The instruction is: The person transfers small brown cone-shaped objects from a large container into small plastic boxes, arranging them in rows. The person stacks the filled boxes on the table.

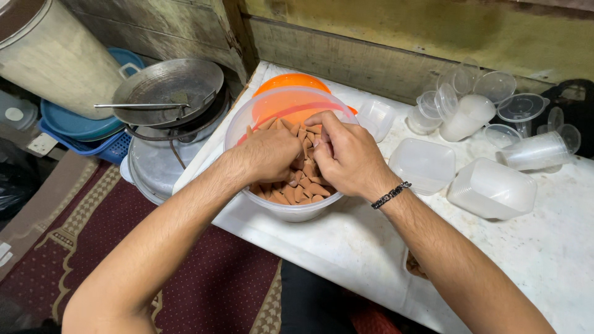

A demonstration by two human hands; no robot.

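While both hands dig in: bowl (pixel 291 210) sits at the tabletop (pixel 346 247) edge, full of brown cones (pixel 297 188).
Left hand (pixel 269 154): curled among the cones; whether it grips any, I cannot tell.
Right hand (pixel 346 154): fingers pinched together over the cones; hold hidden.
Behind bowl: orange lid (pixel 291 81).
Right side: clear tubs (pixel 492 188), cups (pixel 470 114).
Left, off tabletop: metal pan (pixel 167 89).

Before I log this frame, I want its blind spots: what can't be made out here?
Head view only:
- Fingertips of left hand and right hand: buried among brown cones, so any grip is unclear.
- Orange lid: mostly behind the clear bowl.
- Pan contents: too dark.
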